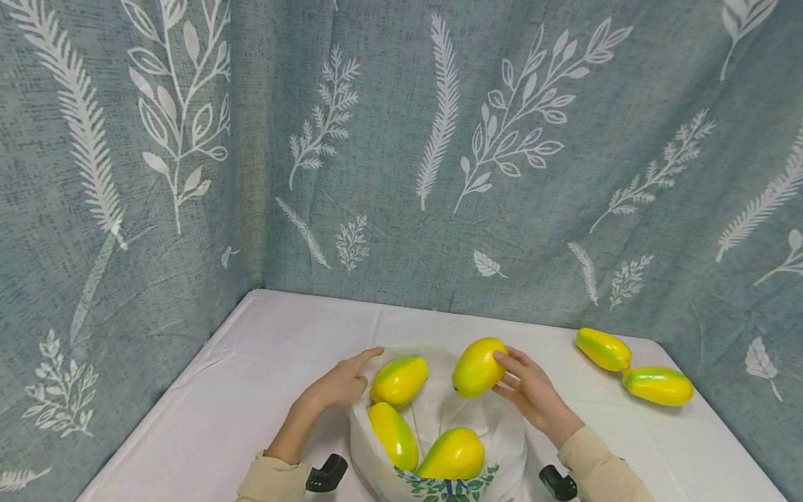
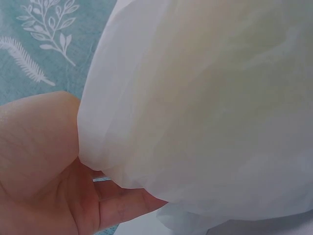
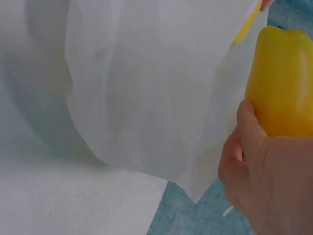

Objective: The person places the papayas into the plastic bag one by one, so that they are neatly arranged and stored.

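Note:
My right hand (image 1: 532,392) holds a yellow papaya (image 1: 479,367) with a green tinge over the right part of an open white bag (image 1: 511,446). Seen from the right wrist, the papaya (image 3: 283,83) is beside the bag's pale side (image 3: 142,88), thumb and fingers around its end. At the bag's left rim, my left hand (image 1: 339,382) grips the edge, index finger stretched along it. The left wrist view has the bag wall (image 2: 195,112) between that hand's (image 2: 44,161) thumb and fingers, fingertips hidden. Inside the bag lie an upper papaya (image 1: 400,381), a left papaya (image 1: 394,437) and a front papaya (image 1: 454,454).
Two more papayas lie at the table's back right, one farther back (image 1: 603,349) and one nearer the right edge (image 1: 659,386). A white cloth covers the table (image 1: 270,362). Blue-grey curtains (image 1: 389,230) with white leaf prints enclose its back and sides.

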A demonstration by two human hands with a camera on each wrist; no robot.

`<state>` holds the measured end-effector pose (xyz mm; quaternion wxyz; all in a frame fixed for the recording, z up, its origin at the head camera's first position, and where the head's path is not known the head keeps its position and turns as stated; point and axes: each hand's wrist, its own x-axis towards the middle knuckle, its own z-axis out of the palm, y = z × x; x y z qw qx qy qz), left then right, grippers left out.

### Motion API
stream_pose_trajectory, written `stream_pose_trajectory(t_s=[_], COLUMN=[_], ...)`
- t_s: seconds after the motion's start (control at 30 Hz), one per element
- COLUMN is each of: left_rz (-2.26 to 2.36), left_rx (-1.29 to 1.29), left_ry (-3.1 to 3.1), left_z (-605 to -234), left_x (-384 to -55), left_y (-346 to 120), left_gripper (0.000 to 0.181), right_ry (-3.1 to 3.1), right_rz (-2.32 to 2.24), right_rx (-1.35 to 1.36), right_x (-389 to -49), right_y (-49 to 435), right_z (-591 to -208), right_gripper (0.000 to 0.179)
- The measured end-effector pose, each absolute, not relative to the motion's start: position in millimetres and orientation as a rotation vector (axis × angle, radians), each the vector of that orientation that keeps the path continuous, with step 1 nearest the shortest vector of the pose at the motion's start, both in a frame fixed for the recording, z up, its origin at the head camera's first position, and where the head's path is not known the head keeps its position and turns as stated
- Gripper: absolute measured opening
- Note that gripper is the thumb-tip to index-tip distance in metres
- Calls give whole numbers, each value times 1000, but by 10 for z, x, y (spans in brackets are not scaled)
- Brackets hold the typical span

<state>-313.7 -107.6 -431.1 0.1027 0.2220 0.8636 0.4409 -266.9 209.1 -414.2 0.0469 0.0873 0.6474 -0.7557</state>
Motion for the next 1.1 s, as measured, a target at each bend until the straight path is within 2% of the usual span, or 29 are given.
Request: stream_pose_trajectory(t_s=[1.1], left_rz=[1282], left_rx=[687], left_ry=[2561], left_z=[-4311], left_x=[-3172], left_y=[-1091], left_gripper=[58], right_ry=[1999], right_rz=[-2040], right_rx=[125], right_x=[-2704], right_y=[1762], right_z=[-4336], right_gripper=[63])
